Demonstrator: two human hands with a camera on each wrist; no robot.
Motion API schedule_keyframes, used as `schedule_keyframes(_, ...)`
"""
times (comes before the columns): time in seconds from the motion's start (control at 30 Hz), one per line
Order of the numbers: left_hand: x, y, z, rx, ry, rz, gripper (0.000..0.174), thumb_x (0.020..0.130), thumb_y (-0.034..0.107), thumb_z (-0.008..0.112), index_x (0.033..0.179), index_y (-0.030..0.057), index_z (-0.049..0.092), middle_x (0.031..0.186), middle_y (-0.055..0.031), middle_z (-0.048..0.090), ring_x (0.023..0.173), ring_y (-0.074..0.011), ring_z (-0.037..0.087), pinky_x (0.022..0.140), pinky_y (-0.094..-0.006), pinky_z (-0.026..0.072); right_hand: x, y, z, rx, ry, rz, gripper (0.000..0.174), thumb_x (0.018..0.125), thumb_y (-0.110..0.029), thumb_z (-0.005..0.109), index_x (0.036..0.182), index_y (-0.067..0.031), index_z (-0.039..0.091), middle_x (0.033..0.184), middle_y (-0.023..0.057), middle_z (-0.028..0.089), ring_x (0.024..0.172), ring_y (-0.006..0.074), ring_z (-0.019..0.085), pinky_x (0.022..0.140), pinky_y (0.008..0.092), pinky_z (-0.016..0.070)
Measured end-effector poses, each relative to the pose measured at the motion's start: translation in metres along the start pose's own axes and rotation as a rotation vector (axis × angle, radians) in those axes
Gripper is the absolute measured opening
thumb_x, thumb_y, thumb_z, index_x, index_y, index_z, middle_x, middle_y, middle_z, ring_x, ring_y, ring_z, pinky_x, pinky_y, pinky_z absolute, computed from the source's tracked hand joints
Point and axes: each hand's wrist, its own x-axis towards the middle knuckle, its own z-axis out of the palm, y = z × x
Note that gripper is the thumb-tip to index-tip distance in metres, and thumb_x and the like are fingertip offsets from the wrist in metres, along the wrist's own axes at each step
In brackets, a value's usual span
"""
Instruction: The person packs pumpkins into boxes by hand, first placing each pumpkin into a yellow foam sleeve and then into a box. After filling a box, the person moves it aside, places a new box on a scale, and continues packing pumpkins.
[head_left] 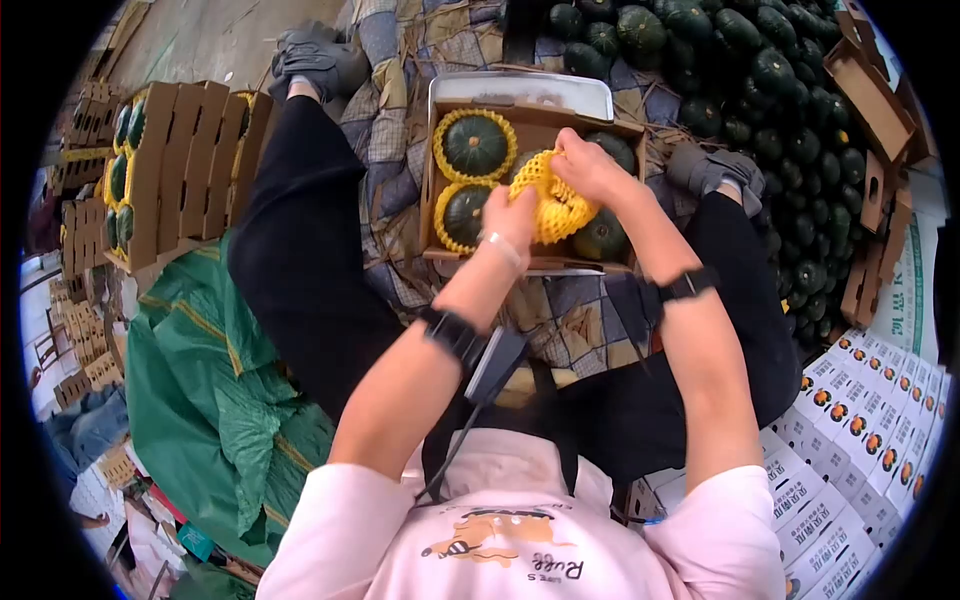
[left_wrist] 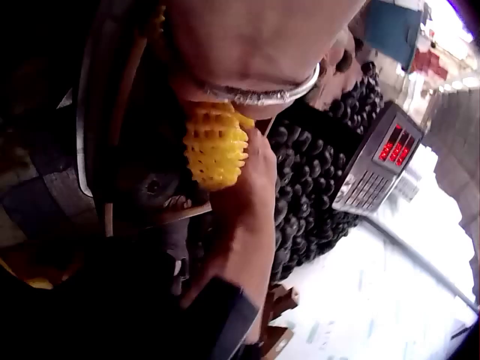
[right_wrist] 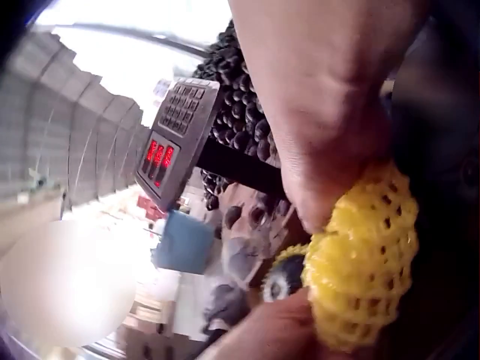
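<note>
In the head view a yellow foam net sleeve (head_left: 553,212) is bunched between both hands over an open cardboard box (head_left: 530,118). My left hand (head_left: 510,218) pinches its left side, and my right hand (head_left: 592,172) grips the upper right part. The net's holes show close up in the right wrist view, beside the right hand (right_wrist: 330,165). Two dark green squashes in yellow nets, one at the upper left (head_left: 475,145) and one below it (head_left: 464,214), sit in the box. Bare squashes (head_left: 602,238) lie on its right side, partly covered by the hands and net.
The box stands on a metal scale tray (head_left: 520,88); a scale display (left_wrist: 379,157) glows red. A big heap of squashes (head_left: 770,110) lies at the upper right. Packed cartons (head_left: 180,160) stand at left, beyond a green tarp (head_left: 190,360). White printed boxes (head_left: 850,430) are stacked at right.
</note>
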Motion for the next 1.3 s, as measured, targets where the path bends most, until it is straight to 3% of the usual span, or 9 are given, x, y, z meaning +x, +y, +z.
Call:
schedule_keyframes(0.23, -0.107, 0.057, -0.07, -0.587, -0.376, -0.008, 0.012, 0.097, 0.019, 0.043, 0.099, 0.0095, 0.05, 0.104, -0.0082, 0.062, 0.1, -0.0228, 0.061, 0.09, -0.0382, 0.0491, -0.16, -0.107, -0.011, 0.213, 0.152, -0.1, 0.019, 0.096, -0.021, 0.045, 0.096, -0.0024, 0.041, 0.063, 0.0276, 0.056, 0.063, 0.0438, 0.06, 0.057, 0.0536, 0.0454)
schedule_keyframes(0.4, -0.125, 0.058, -0.085, -0.559, -0.479, -0.112, 0.042, 0.099, 0.031, 0.036, 0.119, -0.0003, 0.055, 0.119, -0.0157, 0.061, 0.107, -0.0252, 0.061, 0.094, -0.0394, 0.0488, -0.149, -0.097, 0.006, 1.158, 0.049, 0.068, 0.028, 0.098, -0.026, 0.042, 0.085, -0.0028, 0.05, 0.077, -0.001, 0.05, 0.073, 0.0061, 0.045, 0.067, 0.0225, 0.0403)
schedule_keyframes(0.57, -0.152, 0.035, -0.098, -0.833, -0.855, -0.507, 0.058, 0.096, 0.051, 0.035, 0.139, 0.012, 0.042, 0.138, -0.0129, 0.048, 0.122, -0.0291, 0.051, 0.101, -0.0473, 0.0427, -0.181, -0.101, 0.006, 0.89, 0.109, -0.119, 0.042, 0.097, -0.035, 0.046, 0.124, -0.0027, 0.047, 0.111, 0.0092, 0.052, 0.095, 0.0133, 0.052, 0.083, 0.0269, 0.0423)
schedule_keyframes(0.67, -0.172, 0.033, -0.1, -0.471, -0.571, -0.087, 0.065, 0.087, 0.023, 0.063, 0.143, 0.0149, 0.03, 0.14, -0.0087, 0.043, 0.126, -0.0277, 0.047, 0.103, -0.044, 0.0411, -0.199, -0.116, -0.002, 1.163, -0.131, 0.078, 0.081, 0.09, -0.05, 0.055, 0.148, -0.0063, 0.019, 0.141, 0.0155, 0.034, 0.114, 0.0179, 0.047, 0.098, 0.0297, 0.038)
schedule_keyframes(0.87, -0.182, 0.047, -0.096, -0.515, -0.506, 0.037, 0.082, 0.077, 0.001, 0.071, 0.144, 0.0088, 0.026, 0.135, -0.009, 0.045, 0.123, -0.0224, 0.047, 0.102, -0.038, 0.0423, -0.2, -0.117, 0.007, 1.464, -0.182, -0.078, 0.094, 0.074, -0.014, 0.077, 0.148, -0.0051, 0.02, 0.146, 0.0086, 0.035, 0.132, 0.0209, 0.037, 0.109, 0.0328, 0.0306)
schedule_keyframes(0.97, -0.182, 0.047, -0.09, -0.396, -0.412, 0.188, 0.084, 0.075, 0.001, 0.071, 0.145, 0.0067, 0.024, 0.137, -0.0116, 0.044, 0.124, -0.0256, 0.048, 0.103, -0.0402, 0.0419, -0.206, -0.131, -0.007, 1.224, -0.121, -0.024, 0.097, 0.071, -0.016, 0.08, 0.148, -0.0035, 0.021, 0.148, 0.0118, 0.031, 0.135, 0.0219, 0.033, 0.11, 0.0341, 0.0291)
schedule_keyframes(1.0, -0.181, 0.046, -0.089, -0.192, -0.352, 0.274, 0.092, 0.074, 0.002, 0.073, 0.148, 0.0061, 0.017, 0.138, -0.0137, 0.043, 0.123, -0.0236, 0.048, 0.102, -0.0385, 0.0421, -0.205, -0.129, -0.008, 0.524, 0.1, -0.175, 0.1, 0.066, -0.018, 0.082, 0.148, -0.011, 0.025, 0.148, 0.0194, 0.024, 0.137, 0.0327, 0.028, 0.111, 0.042, 0.0276)
schedule_keyframes(1.1, -0.18, 0.041, -0.08, 0.068, -0.339, 0.391, 0.099, 0.072, 0.005, 0.077, 0.148, 0.0008, 0.014, 0.134, -0.0172, 0.045, 0.121, -0.0225, 0.049, 0.101, -0.0351, 0.0413, -0.193, -0.151, 0.008, 0.081, 0.195, -0.309, 0.092, 0.061, -0.022, 0.082, 0.142, -0.0226, 0.038, 0.143, 0.0281, 0.019, 0.127, 0.0509, 0.028, 0.105, 0.0561, 0.0297)
schedule_keyframes(1.3, -0.145, 0.036, -0.074, 0.223, -0.327, 0.325, 0.102, 0.074, 0.009, 0.074, 0.147, -0.0025, 0.005, 0.125, -0.0176, 0.051, 0.111, -0.023, 0.054, 0.094, -0.0326, 0.0456, -0.171, -0.128, 0.02, 0.092, 0.28, -0.323, 0.079, 0.052, -0.02, 0.081, 0.126, -0.0217, 0.052, 0.135, 0.0238, 0.03, 0.117, 0.0485, 0.037, 0.1, 0.0542, 0.0356)
